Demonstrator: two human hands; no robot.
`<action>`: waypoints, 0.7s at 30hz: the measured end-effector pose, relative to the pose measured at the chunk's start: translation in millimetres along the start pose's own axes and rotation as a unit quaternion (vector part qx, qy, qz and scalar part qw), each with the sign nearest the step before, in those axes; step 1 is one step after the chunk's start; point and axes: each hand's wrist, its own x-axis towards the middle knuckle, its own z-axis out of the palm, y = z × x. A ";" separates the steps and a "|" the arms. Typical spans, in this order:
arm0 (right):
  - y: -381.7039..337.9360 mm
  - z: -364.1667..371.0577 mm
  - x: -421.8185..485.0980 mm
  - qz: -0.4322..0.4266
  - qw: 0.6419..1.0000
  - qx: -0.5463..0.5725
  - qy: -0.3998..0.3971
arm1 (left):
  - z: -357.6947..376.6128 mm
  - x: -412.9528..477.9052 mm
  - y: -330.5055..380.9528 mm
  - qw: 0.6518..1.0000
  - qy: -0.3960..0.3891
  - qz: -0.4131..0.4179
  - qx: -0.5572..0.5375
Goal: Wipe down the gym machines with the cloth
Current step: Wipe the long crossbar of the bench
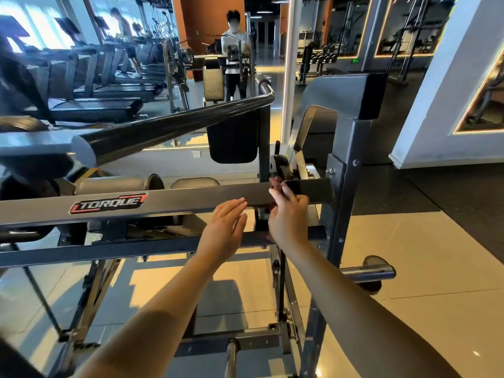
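Handling: cloth (276,183) looks soft, light and limp. I judge it will bunch and skid on painted steel unless I press it flat.
Cloth position: dark-red wad on top of the beam (191,199), near its right end and close to the post (346,200). Most of it is hidden under fingers.
Right hand (286,216): fingers curl over the beam's top edge and pinch the cloth against the metal.
Left hand (225,227): fingers straight and together, tips touching the beam's lower front edge just left of the right hand. It holds nothing.
Hold point: I would spread the wad under the palm and keep a fold hooked by the thumb, so that pressure drives the wipe rather than grip.
Beam: rigid, fixed, smooth grey paint, probably slick. The sticker (109,204) sits well to the left.
In the way: post at the right. Pivot hardware (302,173) just behind the cloth. Black pad (233,140) above. Black bar (177,124) slanting over the beam's left part.
Lower down: peg (365,272) juts out beside my right forearm.
Around: mirror (136,50) ahead shows treadmills and a standing person.
Risk: I expect the cloth could snag on the pivot bolts.
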 end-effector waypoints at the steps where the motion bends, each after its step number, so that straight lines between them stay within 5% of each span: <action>1: -10.1 6.1 -0.5 -0.009 1.000 0.001 0.003 | -5.6 -1.6 -5.3 1.000 0.000 0.001 0.006; 6: -75.9 41.8 -2.8 -0.051 0.997 0.041 -0.049 | -56.1 -22.7 -63.9 0.994 0.049 -0.070 0.071; 12: -138.8 81.4 -25.8 -0.090 0.979 0.080 -0.163 | -91.4 -33.6 -103.8 0.998 -0.010 -0.059 -0.002; 17: -142.8 83.1 -20.3 0.035 0.994 0.083 -0.053 | -114.9 -43.3 -139.3 0.997 0.028 -0.062 0.048; 21: -185.0 112.5 -31.5 -0.022 0.995 0.056 -0.078 | -127.2 -48.2 -159.9 0.999 0.015 -0.047 -0.007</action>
